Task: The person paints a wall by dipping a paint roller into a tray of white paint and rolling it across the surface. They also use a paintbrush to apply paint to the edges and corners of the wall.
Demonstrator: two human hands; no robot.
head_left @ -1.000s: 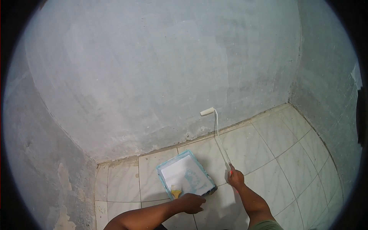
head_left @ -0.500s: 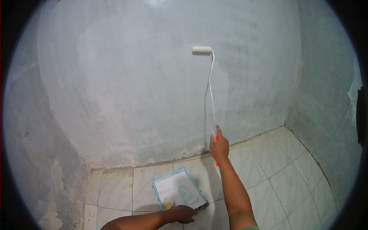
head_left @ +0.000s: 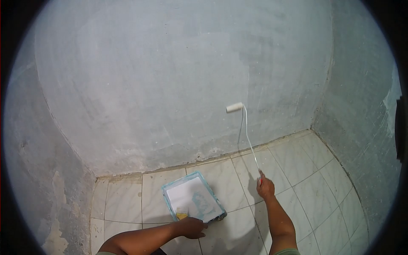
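Note:
My right hand (head_left: pixel 265 188) is closed around the red handle of a paint roller (head_left: pixel 234 107). The roller's long thin wire frame points up and away, and its white sleeve is tilted close to the lower part of the grey wall. Below, my left hand (head_left: pixel 193 228) grips the near edge of a blue-rimmed paint tray (head_left: pixel 168 203), its fingers partly hidden under that edge. White paint covers most of the tray, with a bluish patch showing through at the right. A paintbrush (head_left: pixel 182 213) with pale bristles and a yellowish part rests at the tray's near left, beside my left hand.
A patchy grey wall (head_left: pixel 140 85) stands ahead, with side walls at left and right. Flaking patches show low on the left wall (head_left: pixel 59 199). White tiles (head_left: pixel 293 161) cover the floor up to the walls. A dark object (head_left: pixel 400 129) juts in at the far right.
My right hand has brought the roller down and to the right, from mid-wall to lower down. My left hand and the tray appear slightly further left, and the tray slightly higher in view.

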